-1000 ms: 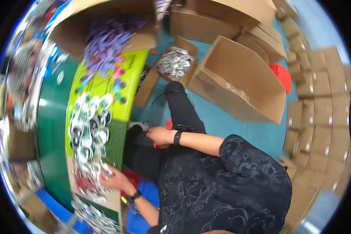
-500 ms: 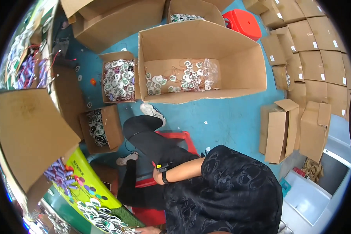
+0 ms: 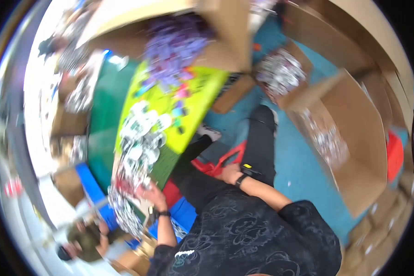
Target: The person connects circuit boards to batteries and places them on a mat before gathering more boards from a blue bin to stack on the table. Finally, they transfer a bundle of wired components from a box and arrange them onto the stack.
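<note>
The whole picture is smeared by motion. My left hand (image 3: 152,197) reaches to the near end of a heap of white and green round parts (image 3: 140,133) on the bench; its fingers blur into reddish and silvery pieces there. My right hand (image 3: 231,174) rests low by my thigh, beside the red stool (image 3: 223,158). Its fingers look curled, and what they hold, if anything, is hidden. A dark strap with a small device (image 3: 247,172) sits at that wrist.
On the yellow-green mat (image 3: 200,99) lie small coloured pieces; purple cylinders (image 3: 172,53) spill from a cardboard box behind. Boxes of white parts (image 3: 280,73) stand on the blue floor, with a large open carton (image 3: 359,152) at right. Another person (image 3: 85,241) is at lower left.
The view has swung left, so the bench now lies nearer the middle and the cartons have shifted right. My left hand and forearm show much more. My right hand stays by my thigh.
</note>
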`<state>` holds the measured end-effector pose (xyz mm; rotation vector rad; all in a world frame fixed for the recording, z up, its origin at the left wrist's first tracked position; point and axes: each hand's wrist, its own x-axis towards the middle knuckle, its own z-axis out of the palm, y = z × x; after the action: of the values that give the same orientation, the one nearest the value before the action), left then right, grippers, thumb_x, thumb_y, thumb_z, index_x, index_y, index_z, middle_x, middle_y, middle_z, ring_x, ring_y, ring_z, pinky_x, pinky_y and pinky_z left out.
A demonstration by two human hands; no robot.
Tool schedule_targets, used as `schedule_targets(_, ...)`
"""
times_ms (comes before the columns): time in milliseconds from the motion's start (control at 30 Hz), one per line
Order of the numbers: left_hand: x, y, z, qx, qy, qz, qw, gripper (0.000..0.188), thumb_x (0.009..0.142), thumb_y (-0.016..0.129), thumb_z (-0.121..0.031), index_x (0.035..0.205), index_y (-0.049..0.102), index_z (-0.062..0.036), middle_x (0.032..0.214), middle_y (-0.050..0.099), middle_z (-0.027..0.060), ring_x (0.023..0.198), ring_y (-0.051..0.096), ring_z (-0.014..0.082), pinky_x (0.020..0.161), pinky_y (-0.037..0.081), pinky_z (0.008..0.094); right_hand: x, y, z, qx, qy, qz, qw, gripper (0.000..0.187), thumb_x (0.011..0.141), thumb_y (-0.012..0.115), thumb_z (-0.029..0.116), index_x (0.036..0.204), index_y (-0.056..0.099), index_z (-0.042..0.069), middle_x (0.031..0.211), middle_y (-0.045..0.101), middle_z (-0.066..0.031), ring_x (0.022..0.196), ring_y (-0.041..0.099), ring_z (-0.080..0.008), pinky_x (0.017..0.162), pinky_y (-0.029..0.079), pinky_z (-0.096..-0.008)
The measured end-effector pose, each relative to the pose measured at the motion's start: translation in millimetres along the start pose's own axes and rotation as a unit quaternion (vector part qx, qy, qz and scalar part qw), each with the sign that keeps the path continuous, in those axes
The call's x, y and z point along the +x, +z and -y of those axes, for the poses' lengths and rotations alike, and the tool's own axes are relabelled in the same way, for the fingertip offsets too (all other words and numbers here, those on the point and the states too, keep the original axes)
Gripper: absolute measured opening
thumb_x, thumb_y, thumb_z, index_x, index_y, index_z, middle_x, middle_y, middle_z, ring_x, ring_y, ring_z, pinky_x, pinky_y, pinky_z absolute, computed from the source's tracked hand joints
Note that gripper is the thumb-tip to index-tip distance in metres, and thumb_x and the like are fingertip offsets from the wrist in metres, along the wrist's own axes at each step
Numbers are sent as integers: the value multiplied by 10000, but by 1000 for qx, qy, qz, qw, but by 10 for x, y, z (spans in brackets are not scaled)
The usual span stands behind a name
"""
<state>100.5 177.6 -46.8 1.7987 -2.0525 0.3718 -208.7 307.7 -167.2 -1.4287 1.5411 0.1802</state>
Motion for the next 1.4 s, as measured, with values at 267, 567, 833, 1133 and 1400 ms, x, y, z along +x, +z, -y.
schedule_targets(267, -47, -393, -36, -73, -24, -57, 995, 521, 890, 721, -238, 1294, 490, -3, 1228, 513, 201, 1158, 486, 376, 990, 369, 509, 234, 312, 182, -116, -52, -29, 992, 361, 929, 498, 274, 1172, 658, 60, 1185, 691, -166, 1055, 692, -336, 856, 558, -479)
schedule_targets(567, 57, -509, 12, -157, -31, -50, 986, 648, 835, 776, -360, 1340, 496, -69, 1262, 553, 109, 1156, 550, 317, 941, 424, 471, 141, 289, 379, -259, -53, -24, 964, 370, 947, 490, 339, 1060, 711, 64, 1096, 714, -147, 1080, 674, -310, 928, 514, -474)
schedule_targets(833, -15, -437, 154, -243, -36, -91, 965, 542, 770, 834, -309, 1181, 536, -118, 1182, 586, 64, 1098, 581, 275, 876, 428, 443, -691, -926, 1610, -242, 0, 7, 970, 422, 927, 566, 382, 1195, 674, 74, 1068, 701, -208, 1027, 661, -384, 888, 523, -457)
schedule_targets(1133, 27, -564, 178, -240, 6, -79, 968, 320, 794, 806, -301, 1009, 639, -133, 1122, 641, 4, 982, 609, 217, 839, 438, 379, -2609, -2393, 2293, 30, -109, -200, 973, 328, 973, 623, 205, 1245, 638, 22, 1175, 695, -141, 1091, 662, -231, 924, 516, -342)
schedule_targets(1400, 15, -510, 205, -243, 49, -116, 962, 263, 802, 794, -249, 1019, 712, -124, 1118, 703, -4, 926, 630, 210, 801, 461, 373, -3026, -2745, 1838, -242, 90, -556, 790, 260, 976, 608, 148, 1180, 649, -8, 1088, 700, -140, 995, 668, -211, 867, 518, -318)
